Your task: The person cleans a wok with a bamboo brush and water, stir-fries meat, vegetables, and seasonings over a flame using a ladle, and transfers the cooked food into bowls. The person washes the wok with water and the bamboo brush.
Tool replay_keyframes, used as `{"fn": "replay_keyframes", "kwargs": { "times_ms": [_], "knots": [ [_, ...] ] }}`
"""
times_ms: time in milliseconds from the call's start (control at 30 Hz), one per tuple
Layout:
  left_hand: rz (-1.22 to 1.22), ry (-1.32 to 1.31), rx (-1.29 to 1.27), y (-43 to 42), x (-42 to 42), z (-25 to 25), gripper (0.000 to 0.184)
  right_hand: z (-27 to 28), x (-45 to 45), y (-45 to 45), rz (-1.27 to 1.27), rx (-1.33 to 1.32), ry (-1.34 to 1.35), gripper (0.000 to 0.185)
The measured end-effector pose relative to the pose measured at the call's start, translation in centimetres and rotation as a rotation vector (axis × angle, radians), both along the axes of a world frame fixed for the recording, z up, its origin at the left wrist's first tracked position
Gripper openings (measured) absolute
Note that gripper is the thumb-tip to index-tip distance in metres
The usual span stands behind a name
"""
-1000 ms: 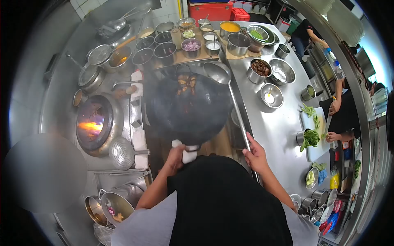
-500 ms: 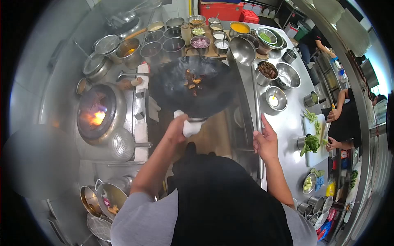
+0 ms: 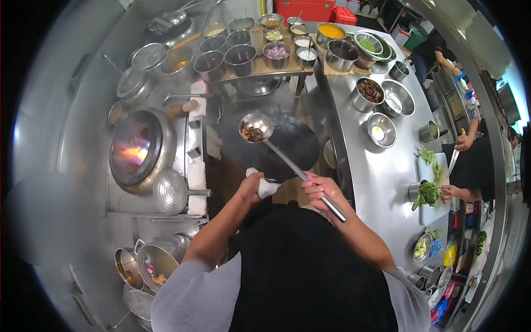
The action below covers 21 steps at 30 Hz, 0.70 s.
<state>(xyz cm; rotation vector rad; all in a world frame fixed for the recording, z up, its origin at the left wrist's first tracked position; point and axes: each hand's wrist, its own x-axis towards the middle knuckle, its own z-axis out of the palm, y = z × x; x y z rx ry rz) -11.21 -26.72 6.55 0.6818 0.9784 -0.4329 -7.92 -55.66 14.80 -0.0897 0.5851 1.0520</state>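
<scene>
My left hand [image 3: 251,187] is closed on a folded white cloth [image 3: 268,188], which wraps the near rim of a dark, smoking wok [image 3: 296,145]. My right hand [image 3: 322,190] grips the long metal handle of a ladle [image 3: 287,160]. The ladle's bowl is over the wok and holds browned food pieces [image 3: 251,132]. Much of the wok's inside is hidden by the ladle and the haze.
To the left, a burner [image 3: 135,152] burns with an orange flame beside a perforated skimmer [image 3: 170,191]. Ingredient pots, one with chopped onion [image 3: 276,51], line the back. On the right counter stand a pot of brown pieces [image 3: 368,94] and a bowl [image 3: 381,130]. Another person's hand [image 3: 451,193] is at a cutting board [image 3: 437,213].
My right hand has taken the ladle from the counter's edge to above the wok. Browned food is now in its bowl. The wok has moved lower and to the right.
</scene>
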Motion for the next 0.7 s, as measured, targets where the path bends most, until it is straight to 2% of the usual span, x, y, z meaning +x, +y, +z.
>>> {"fn": "replay_keyframes", "kwargs": {
  "times_ms": [33, 100, 133, 167, 233, 267, 300, 333, 367, 433, 467, 500, 533, 567, 600, 633, 667, 700],
  "knots": [
    [0.015, 0.047, -0.013, 0.3, -0.9, 0.1, 0.019, 0.3, -0.1, -1.0, -0.001, 0.001, 0.016, 0.044],
    [0.007, 0.050, -0.048, 1.4, -2.3, 0.4, 0.018, 1.6, 0.6, -3.1, 0.013, -0.092, -0.162, 0.047],
    [-0.050, 0.022, -0.025, 2.4, -2.8, 0.6, 0.019, 3.1, 1.1, -3.8, 0.038, -0.253, -0.231, 0.052],
    [-0.106, -0.013, 0.000, 2.9, -2.9, 0.7, 0.019, 4.1, 1.6, -3.9, 0.035, -0.253, -0.234, 0.052],
    [-0.056, -0.055, -0.023, 2.6, -3.1, 2.9, 0.021, 5.3, 2.6, -3.7, 0.235, -0.764, -0.550, 0.063],
    [-0.100, -0.070, 0.085, 2.5, -3.3, 3.4, 0.023, 4.0, 2.7, -3.6, 0.270, -0.889, -0.615, 0.072],
    [-0.143, -0.087, 0.194, 2.4, -3.2, 3.6, 0.024, 3.0, 2.7, -3.2, 0.261, -0.888, -0.622, 0.072],
    [-0.186, -0.093, 0.307, 1.7, -2.9, 3.7, 0.027, 2.4, 2.7, -2.4, 0.371, -0.992, -0.702, 0.074],
    [-0.184, -0.100, 0.310, 0.8, -2.3, 3.7, 0.027, 1.9, 2.4, -1.6, 0.485, -1.094, -0.781, 0.076],
    [-0.177, -0.033, 0.491, -1.1, -0.7, 3.9, 0.027, 2.2, 2.2, 0.3, 0.501, -1.045, -0.777, 0.072],
    [-0.139, -0.076, 0.536, -1.4, -0.1, 0.7, 0.028, 1.4, 2.2, 0.8, 0.418, -0.836, -0.632, 0.067],
    [-0.151, -0.072, 0.586, -2.1, 0.9, 0.9, 0.028, 1.0, 2.2, 1.1, 0.338, -0.627, -0.485, 0.062],
    [-0.162, -0.046, 0.569, -2.2, 1.6, -0.2, 0.030, 1.0, 2.4, 0.7, 0.280, -0.473, -0.371, 0.052],
    [-0.173, -0.018, 0.551, -2.1, 2.1, -1.3, 0.032, 1.2, 2.4, 0.0, 0.285, -0.462, -0.373, 0.052],
    [-0.169, -0.012, 0.560, -1.8, 2.0, -2.3, 0.032, 1.5, 2.1, -0.8, 0.232, -0.236, -0.262, 0.050],
    [-0.137, 0.006, 0.458, -1.4, 2.0, -2.9, 0.033, 1.4, 1.6, -1.8, 0.174, -0.012, -0.146, 0.048],
    [-0.107, 0.022, 0.355, -1.1, 1.9, -3.5, 0.035, 0.3, 1.0, -2.7, 0.153, 0.102, -0.145, 0.046],
    [-0.111, 0.024, 0.361, -0.8, 1.7, -3.2, 0.035, 0.8, 0.4, -3.7, 0.148, 0.108, -0.144, 0.046]
  ]
}}
